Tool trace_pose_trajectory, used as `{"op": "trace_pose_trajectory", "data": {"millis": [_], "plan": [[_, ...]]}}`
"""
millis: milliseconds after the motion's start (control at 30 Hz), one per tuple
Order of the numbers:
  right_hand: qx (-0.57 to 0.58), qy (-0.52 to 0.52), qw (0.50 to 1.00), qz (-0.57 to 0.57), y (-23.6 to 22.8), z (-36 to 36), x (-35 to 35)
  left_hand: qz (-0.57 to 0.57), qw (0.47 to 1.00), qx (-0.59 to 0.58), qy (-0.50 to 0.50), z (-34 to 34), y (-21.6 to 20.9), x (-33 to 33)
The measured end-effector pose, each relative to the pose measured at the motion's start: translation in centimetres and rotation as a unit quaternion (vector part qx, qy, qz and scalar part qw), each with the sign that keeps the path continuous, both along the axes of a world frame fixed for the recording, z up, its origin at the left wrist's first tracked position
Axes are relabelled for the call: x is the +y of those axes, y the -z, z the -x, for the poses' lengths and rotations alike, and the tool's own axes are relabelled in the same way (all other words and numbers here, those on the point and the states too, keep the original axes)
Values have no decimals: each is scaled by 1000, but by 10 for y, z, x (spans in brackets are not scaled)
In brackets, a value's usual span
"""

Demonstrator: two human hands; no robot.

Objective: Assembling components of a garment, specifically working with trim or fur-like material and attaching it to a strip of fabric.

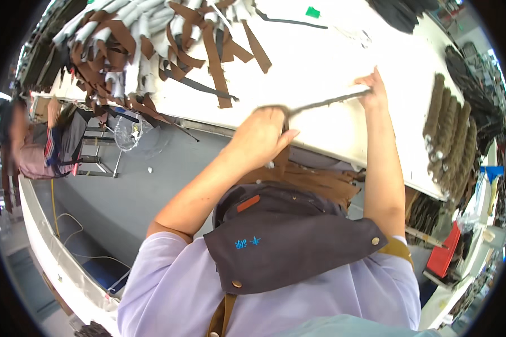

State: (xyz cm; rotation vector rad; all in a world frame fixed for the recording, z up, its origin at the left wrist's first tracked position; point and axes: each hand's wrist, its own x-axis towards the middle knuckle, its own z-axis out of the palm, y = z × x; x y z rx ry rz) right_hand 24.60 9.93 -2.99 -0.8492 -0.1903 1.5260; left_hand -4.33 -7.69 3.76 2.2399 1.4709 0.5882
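A narrow dark strip (329, 103) with a slightly fuzzy edge runs taut between my two hands, above the front edge of the white table (320, 67). My left hand (264, 135) is closed round its left end, thumb pointing right. Below that hand hangs a brown strip (285, 160); whether it is the same piece I cannot tell. At the strip's right end my right hand (375, 92) pinches it, with one finger pointing up. Brown fabric pieces (315, 182) lie under the table edge, in front of my dark apron (298, 241).
A heap of white rolls with brown strips (104, 53) covers the table's far left. Furry brown tubes (448, 129) lie at the right edge, near dark furry bundles (478, 95). Another person (36, 143) sits at the left, near a clear plastic bag (128, 133).
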Motion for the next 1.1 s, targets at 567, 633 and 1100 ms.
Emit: {"op": "trace_pose_trajectory", "data": {"millis": [567,633,1100], "plan": [[-123,-55,989,60,6,96,-6,321,834,-437,-108,-62,46,6],[-137,-56,986,74,-8,109,-15,366,797,-465,-116,-53,39,-8],[-171,-53,975,131,-19,120,-35,369,813,-435,-113,15,8,-119]]}}
